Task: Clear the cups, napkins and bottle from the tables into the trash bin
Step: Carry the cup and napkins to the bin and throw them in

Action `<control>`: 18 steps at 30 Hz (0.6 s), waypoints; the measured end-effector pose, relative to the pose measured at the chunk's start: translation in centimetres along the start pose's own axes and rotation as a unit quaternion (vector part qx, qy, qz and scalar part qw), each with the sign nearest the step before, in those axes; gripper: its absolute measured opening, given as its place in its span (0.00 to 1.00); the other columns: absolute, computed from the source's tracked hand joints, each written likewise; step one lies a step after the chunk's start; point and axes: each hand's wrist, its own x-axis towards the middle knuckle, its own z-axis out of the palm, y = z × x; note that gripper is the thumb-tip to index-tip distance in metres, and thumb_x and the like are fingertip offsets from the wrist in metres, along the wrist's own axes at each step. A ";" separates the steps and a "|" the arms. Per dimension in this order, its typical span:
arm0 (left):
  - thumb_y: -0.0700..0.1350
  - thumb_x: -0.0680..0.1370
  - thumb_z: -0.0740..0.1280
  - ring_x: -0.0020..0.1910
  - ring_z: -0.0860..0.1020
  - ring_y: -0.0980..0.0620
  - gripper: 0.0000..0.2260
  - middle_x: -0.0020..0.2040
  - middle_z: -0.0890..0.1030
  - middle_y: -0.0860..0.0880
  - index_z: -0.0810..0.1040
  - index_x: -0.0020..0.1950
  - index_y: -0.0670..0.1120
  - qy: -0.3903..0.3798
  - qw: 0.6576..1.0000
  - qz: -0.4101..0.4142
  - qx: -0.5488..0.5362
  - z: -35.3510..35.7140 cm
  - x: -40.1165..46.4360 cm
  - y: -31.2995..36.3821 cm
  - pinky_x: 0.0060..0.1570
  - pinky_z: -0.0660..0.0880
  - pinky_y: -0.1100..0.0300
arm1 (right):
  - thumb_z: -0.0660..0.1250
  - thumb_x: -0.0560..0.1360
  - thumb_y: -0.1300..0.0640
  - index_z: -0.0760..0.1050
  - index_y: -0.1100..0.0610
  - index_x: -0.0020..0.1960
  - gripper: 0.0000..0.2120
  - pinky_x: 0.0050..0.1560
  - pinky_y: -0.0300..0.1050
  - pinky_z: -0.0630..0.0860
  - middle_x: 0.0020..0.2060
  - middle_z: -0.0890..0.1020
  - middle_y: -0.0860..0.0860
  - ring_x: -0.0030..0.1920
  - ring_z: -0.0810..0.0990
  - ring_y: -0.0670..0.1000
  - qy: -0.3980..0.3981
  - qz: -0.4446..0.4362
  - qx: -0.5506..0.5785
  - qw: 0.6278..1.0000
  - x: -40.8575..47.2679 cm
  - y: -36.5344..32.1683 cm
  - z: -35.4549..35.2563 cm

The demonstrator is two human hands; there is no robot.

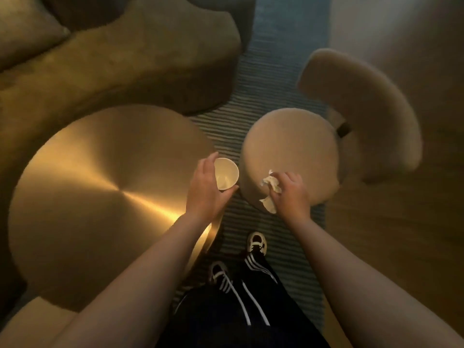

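A white paper cup, upright and empty inside, is at the right edge of the round brass table. My left hand is wrapped around the cup's left side and holds it. My right hand is closed on crumpled white napkins, with paper sticking out above and below the fingers, over the front edge of a round beige chair seat. No bottle or trash bin is in view.
The beige chair's curved backrest arcs to the right. A large olive sofa lies behind the brass table. A striped blue rug covers the floor between them; my feet stand on it.
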 end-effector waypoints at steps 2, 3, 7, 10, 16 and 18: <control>0.52 0.68 0.76 0.61 0.69 0.51 0.37 0.66 0.67 0.49 0.61 0.72 0.50 -0.049 0.998 0.028 -0.010 2.7 0.5 3.0 0.59 0.70 0.56 | 0.68 0.74 0.58 0.77 0.54 0.58 0.13 0.57 0.49 0.71 0.53 0.78 0.51 0.54 0.73 0.51 0.037 0.040 0.003 0.998 -1.6 2.5 -2.3; 0.51 0.68 0.76 0.62 0.70 0.50 0.37 0.66 0.67 0.49 0.61 0.71 0.49 -0.070 0.996 0.044 -0.010 4.2 0.8 4.6 0.61 0.69 0.55 | 0.69 0.73 0.58 0.77 0.55 0.58 0.14 0.57 0.49 0.70 0.52 0.79 0.52 0.54 0.73 0.53 0.052 0.062 -0.004 0.997 -2.3 3.9 -3.6; 0.53 0.67 0.76 0.62 0.71 0.51 0.37 0.66 0.68 0.51 0.61 0.71 0.51 -0.127 0.987 0.103 0.001 10.1 1.4 11.4 0.62 0.68 0.55 | 0.68 0.73 0.60 0.76 0.55 0.60 0.15 0.57 0.50 0.69 0.55 0.79 0.52 0.56 0.73 0.54 0.092 0.155 -0.034 0.983 -5.2 10.5 -9.3; 0.54 0.68 0.75 0.62 0.69 0.54 0.37 0.67 0.67 0.52 0.60 0.71 0.53 -0.161 0.976 0.144 0.006 14.7 1.4 17.2 0.59 0.67 0.58 | 0.68 0.72 0.60 0.76 0.54 0.59 0.15 0.57 0.49 0.70 0.55 0.78 0.51 0.56 0.73 0.53 0.129 0.208 -0.034 0.969 -7.3 15.9 -13.4; 0.55 0.69 0.74 0.60 0.68 0.56 0.34 0.66 0.66 0.54 0.61 0.70 0.55 -0.204 0.957 0.204 -0.023 25.7 0.9 28.8 0.55 0.70 0.57 | 0.67 0.74 0.59 0.75 0.53 0.60 0.15 0.59 0.49 0.70 0.57 0.78 0.49 0.58 0.72 0.52 0.184 0.271 -0.031 0.944 -8.1 28.4 -21.0; 0.53 0.69 0.75 0.62 0.69 0.51 0.34 0.65 0.68 0.51 0.63 0.70 0.50 -0.197 0.955 0.220 -0.014 30.2 1.4 32.9 0.60 0.70 0.55 | 0.67 0.74 0.59 0.75 0.53 0.60 0.15 0.58 0.49 0.70 0.57 0.78 0.49 0.58 0.72 0.52 0.191 0.270 -0.025 0.944 -7.5 33.2 -24.2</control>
